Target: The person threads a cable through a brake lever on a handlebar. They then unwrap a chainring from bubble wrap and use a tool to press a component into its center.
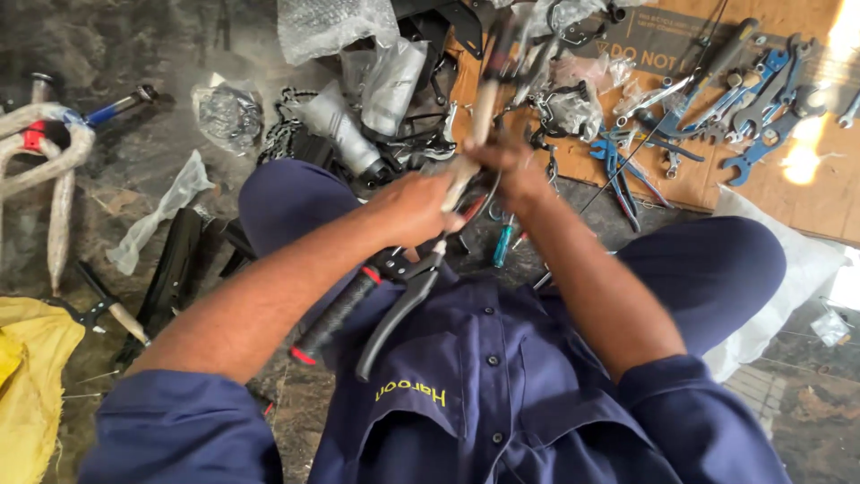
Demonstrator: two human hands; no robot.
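Observation:
My left hand [414, 208] grips a pair of black-handled cutters [376, 300] with red trim, their handles hanging down over my lap. My right hand [515, 168] is closed around a long wooden-handled tool [485, 94] that points up and away from me, blurred by motion. Both hands meet at the middle, just above my knees. A thin dark cable [627, 161] runs from near my right hand towards the upper right. I wear a dark blue work shirt and trousers.
A cardboard sheet [806, 193] at the upper right carries several blue spanners [757, 148]. Bubble wrap and plastic-wrapped parts [336, 121] lie ahead. A green-handled screwdriver [502, 244] lies between my knees. A yellow sack [27, 376] and wrapped tubing [61, 170] sit at the left.

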